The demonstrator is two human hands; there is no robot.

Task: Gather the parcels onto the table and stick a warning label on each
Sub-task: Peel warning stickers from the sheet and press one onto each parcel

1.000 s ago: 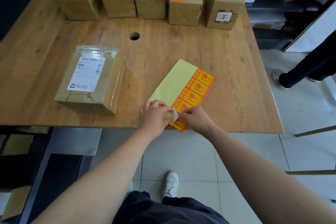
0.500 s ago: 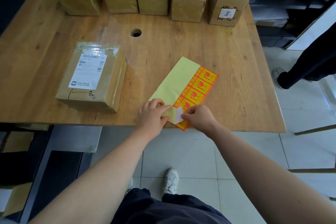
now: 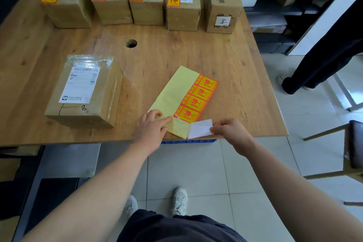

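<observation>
Hands: left hand (image 3: 151, 127) presses flat, fingers down, on the yellow backing sheet (image 3: 172, 94) at the near table edge; right hand (image 3: 228, 130) pinches a peeled label (image 3: 200, 128), white underside up, just clear of the sheet.
Done: five parcels in the far row each carry a red-and-yellow warning label, from far-left parcel (image 3: 66, 2) to tall parcel (image 3: 223, 0) at far right.
Left: near-left parcel (image 3: 84, 90), taped, shipping slip up, shows no warning label; it looks next.
Spare labels: four (image 3: 198, 99) remain on the sheet.
Surface: wooden table (image 3: 196, 51), round cable hole (image 3: 131, 43).
Room: pale tiled floor (image 3: 196, 167), dark shelving far right, a bystander's dark trouser leg (image 3: 322, 59) at right.
</observation>
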